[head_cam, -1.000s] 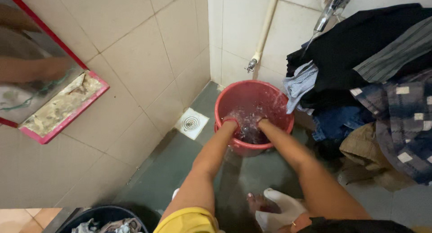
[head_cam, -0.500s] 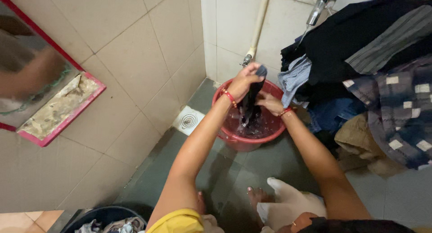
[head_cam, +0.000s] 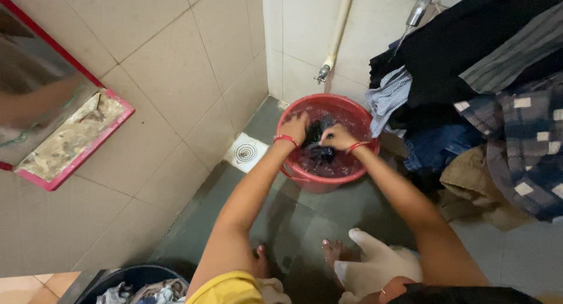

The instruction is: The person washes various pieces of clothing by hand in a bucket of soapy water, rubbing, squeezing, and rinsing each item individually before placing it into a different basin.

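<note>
A red plastic bucket (head_cam: 311,182) of water stands on the grey floor in the corner. Over it, my left hand (head_cam: 295,128) and my right hand (head_cam: 336,137) both grip a dark wet cloth (head_cam: 319,141) that hangs into the water. Each wrist wears a red bangle. The lower part of the cloth is under the water.
A heap of clothes (head_cam: 481,98) fills the right side. A tap (head_cam: 324,73) on a pipe sticks out above the bucket. A floor drain (head_cam: 245,154) lies left of it. A red-framed mirror (head_cam: 64,139) leans on the left wall. A dark tub of laundry (head_cam: 138,286) sits bottom left.
A second ago both hands were deep in the water. They lifted the dark cloth high above the bucket, and now have lowered it back to the water's surface.
</note>
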